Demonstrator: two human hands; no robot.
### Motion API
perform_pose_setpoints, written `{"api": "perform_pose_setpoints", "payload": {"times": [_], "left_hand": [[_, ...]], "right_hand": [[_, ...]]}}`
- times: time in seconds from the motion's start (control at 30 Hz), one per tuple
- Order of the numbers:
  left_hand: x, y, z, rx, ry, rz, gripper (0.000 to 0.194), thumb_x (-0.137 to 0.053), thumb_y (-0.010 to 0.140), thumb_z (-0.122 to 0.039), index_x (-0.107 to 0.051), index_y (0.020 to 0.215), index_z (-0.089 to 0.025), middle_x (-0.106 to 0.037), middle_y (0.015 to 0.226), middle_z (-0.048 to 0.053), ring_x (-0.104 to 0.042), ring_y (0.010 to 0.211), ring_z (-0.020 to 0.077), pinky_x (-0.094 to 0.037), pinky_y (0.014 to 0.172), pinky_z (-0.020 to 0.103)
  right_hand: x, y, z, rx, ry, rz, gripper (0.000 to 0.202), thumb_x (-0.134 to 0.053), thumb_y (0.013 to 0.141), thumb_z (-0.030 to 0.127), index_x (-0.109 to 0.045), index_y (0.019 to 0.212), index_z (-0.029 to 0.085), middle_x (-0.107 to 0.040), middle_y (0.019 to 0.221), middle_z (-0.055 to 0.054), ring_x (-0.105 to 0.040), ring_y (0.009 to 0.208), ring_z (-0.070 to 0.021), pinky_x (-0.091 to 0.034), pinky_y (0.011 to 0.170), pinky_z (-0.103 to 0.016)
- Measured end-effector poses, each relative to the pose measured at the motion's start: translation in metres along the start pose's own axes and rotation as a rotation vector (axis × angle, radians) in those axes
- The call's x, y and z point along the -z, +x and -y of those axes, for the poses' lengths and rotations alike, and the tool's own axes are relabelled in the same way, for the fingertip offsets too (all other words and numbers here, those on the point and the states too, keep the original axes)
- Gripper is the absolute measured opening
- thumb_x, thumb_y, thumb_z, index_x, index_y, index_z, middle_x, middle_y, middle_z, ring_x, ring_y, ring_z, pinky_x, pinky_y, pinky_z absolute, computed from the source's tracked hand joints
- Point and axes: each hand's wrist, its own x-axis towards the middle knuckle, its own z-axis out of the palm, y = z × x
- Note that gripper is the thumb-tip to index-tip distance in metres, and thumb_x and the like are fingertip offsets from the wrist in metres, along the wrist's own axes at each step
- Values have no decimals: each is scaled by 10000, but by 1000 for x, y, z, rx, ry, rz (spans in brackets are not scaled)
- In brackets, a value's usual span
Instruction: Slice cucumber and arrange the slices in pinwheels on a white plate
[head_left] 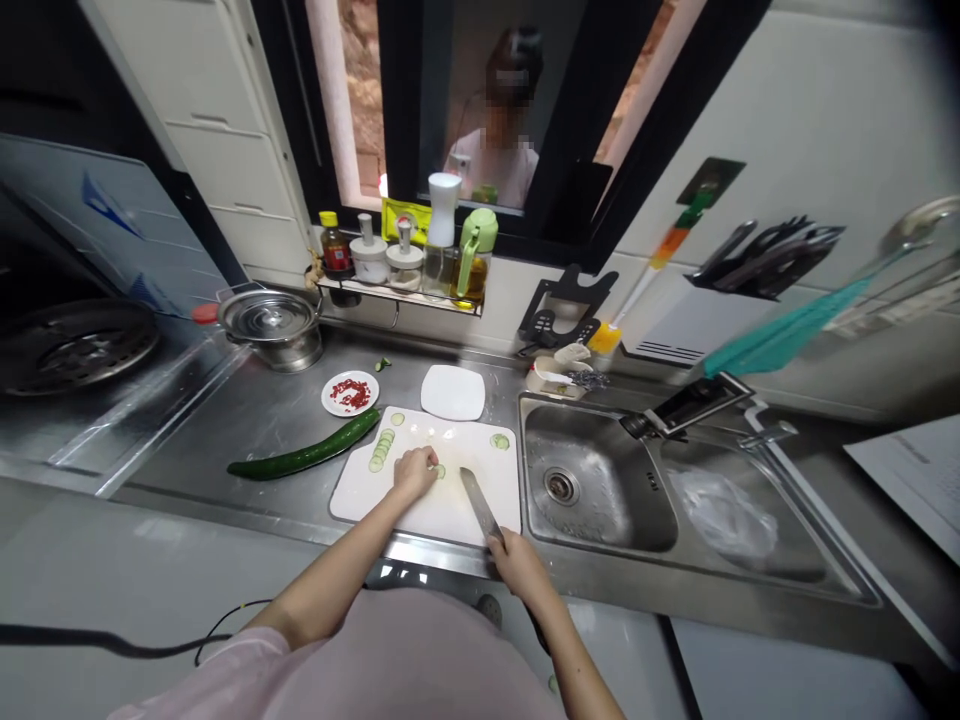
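Observation:
My right hand (519, 562) is wrapped around the handle of a kitchen knife (480, 503), whose blade lies low over the right part of the white cutting board (360, 497). Near the board's middle, my left hand (416, 471) has its fingers curled onto a few cucumber slices (440, 472); part of what it holds is hidden. A row of overlapping cucumber slices (381, 452) lies left of that hand, with a single slice (397, 419) above it. More slices (500, 441) sit at the board's upper right. A long whole cucumber (300, 460) rests against the board's left corner.
Behind the board are a small plate of chopped red pieces (351, 394) and a white square plate (452, 392). A lidded steel pot (289, 340) stands at the left. The sink (600, 500) adjoins on the right. A shelf of seasoning jars (405, 285) hangs behind.

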Motion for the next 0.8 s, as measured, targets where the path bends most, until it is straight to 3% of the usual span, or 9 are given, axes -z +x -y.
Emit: {"api": "perform_pose_setpoints", "payload": {"times": [0.17,0.33,0.6,0.8], "left_hand": [[-3,-10,4,90,-231,-45,125,-688,745,-315,-646,834,-237,-718,862,-24,-644,819,142,-415,744,251],[1,-26,27,164,-363,-179,145,-672,765,-354,-657,845,-234,-715,837,-27,-639,765,123,-418,705,231],[22,-46,77,356,-275,-359,136,-639,806,-361,-661,901,-266,-733,882,-35,-644,859,156,-380,857,290],[32,-44,89,390,-206,-404,133,-582,838,-301,-653,941,-259,-730,919,2,-630,937,199,-325,918,353]], "right_hand": [[0,5,-5,21,-15,-57,354,-358,970,318,-654,1021,130,-710,995,-134,-647,922,-197,-384,727,-234],[0,12,-5,55,-23,-48,340,-372,970,327,-650,1018,137,-711,993,-121,-643,926,-200,-378,740,-232],[0,21,9,92,-64,-16,373,-342,978,334,-654,1057,144,-712,984,-117,-645,932,-201,-366,723,-230],[0,24,16,102,-87,-3,387,-339,973,347,-644,1105,149,-705,1007,-125,-641,968,-216,-366,726,-240]]}}
